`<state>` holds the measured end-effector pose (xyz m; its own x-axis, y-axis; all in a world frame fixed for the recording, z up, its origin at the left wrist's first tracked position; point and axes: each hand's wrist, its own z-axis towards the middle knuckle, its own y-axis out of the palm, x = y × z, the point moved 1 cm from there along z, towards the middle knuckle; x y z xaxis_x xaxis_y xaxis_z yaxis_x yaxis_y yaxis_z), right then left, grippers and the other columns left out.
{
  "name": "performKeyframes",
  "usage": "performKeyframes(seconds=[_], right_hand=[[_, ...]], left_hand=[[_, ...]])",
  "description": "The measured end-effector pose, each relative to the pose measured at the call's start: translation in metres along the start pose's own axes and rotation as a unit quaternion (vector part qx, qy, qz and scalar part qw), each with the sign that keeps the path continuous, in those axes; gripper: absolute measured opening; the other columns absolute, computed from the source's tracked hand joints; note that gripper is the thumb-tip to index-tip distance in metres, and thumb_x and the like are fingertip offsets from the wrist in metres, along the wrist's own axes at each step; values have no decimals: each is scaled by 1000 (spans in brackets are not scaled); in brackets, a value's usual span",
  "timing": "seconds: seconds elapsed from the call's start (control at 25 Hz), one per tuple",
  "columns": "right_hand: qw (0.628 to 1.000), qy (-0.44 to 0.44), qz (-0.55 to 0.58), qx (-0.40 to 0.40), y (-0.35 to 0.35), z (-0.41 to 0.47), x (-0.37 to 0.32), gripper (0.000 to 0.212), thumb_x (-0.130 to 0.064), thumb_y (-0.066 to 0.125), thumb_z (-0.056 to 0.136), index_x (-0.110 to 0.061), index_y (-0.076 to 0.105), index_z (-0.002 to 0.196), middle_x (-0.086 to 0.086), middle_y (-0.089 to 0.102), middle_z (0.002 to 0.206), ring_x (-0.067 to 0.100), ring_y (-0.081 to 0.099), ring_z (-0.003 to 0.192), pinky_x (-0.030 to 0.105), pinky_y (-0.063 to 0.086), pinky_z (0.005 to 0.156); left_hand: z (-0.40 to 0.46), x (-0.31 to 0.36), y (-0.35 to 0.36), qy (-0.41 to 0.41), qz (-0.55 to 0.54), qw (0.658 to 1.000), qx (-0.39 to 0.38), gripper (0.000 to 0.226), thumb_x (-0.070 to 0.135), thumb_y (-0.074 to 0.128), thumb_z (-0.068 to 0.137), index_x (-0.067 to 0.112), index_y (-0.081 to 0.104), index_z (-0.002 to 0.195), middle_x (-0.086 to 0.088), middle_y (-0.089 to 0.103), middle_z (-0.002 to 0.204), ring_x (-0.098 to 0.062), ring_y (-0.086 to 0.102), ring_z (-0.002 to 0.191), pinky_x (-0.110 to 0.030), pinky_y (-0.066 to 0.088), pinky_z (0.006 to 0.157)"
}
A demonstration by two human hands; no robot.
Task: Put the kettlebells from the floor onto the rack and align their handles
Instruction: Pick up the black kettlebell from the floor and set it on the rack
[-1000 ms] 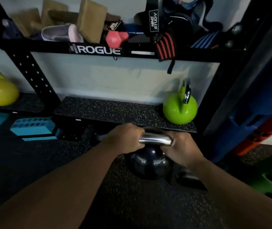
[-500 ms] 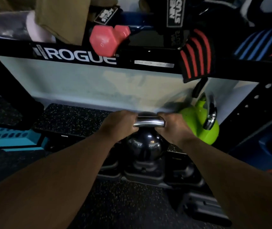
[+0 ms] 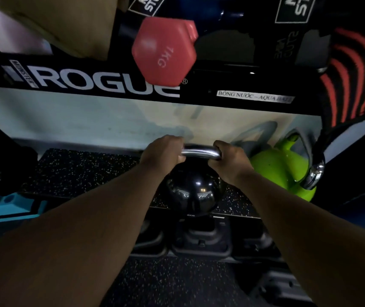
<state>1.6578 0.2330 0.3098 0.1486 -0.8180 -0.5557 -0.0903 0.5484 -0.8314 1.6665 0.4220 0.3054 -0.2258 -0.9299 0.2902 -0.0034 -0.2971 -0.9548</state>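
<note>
Black gym rack (image 3: 101, 82) fills the view, its upper shelf above the hands and a speckled lower shelf (image 3: 84, 171) beneath them. Two kettlebells show. One black kettlebell (image 3: 196, 191) hangs at the lower shelf's front edge; whether it touches is unclear. Left hand (image 3: 162, 155) and right hand (image 3: 230, 159) each wrap one end of its chrome handle (image 3: 200, 151). One green kettlebell (image 3: 281, 171) sits on the shelf just right of the right hand. One pink dumbbell (image 3: 165, 52) juts from the upper shelf.
</note>
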Motion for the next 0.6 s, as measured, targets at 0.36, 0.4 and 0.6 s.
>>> performKeyframes(seconds=[0.36, 0.4, 0.6], right_hand=[[997, 11, -27, -74, -3, 4, 4, 47, -30, 69, 84, -23, 48, 126, 11, 57, 118, 29, 56, 107, 35, 49, 84], [995, -7, -59, -74, -7, 2, 2, 59, -34, 70, 83, -27, 43, 135, 11, 51, 127, 32, 47, 119, 41, 44, 98], [978, -177, -110, -23, -28, -14, -43, 66, -36, 67, 81, -29, 40, 141, 9, 47, 136, 32, 37, 133, 44, 24, 117]], left_hand=[[-3, -6, 3, 2, -84, 996, -22, 45, 24, 72, 87, 14, 49, 124, -7, 63, 106, -19, 62, 85, -36, 53, 73], [-11, -8, 1, 6, -76, 997, -23, 57, 24, 71, 87, 15, 42, 135, -9, 59, 118, -22, 61, 99, -40, 54, 83], [-81, -34, -20, -40, 3, 999, -18, 82, 25, 70, 86, 14, 24, 153, -14, 42, 149, -31, 40, 138, -47, 36, 114]])
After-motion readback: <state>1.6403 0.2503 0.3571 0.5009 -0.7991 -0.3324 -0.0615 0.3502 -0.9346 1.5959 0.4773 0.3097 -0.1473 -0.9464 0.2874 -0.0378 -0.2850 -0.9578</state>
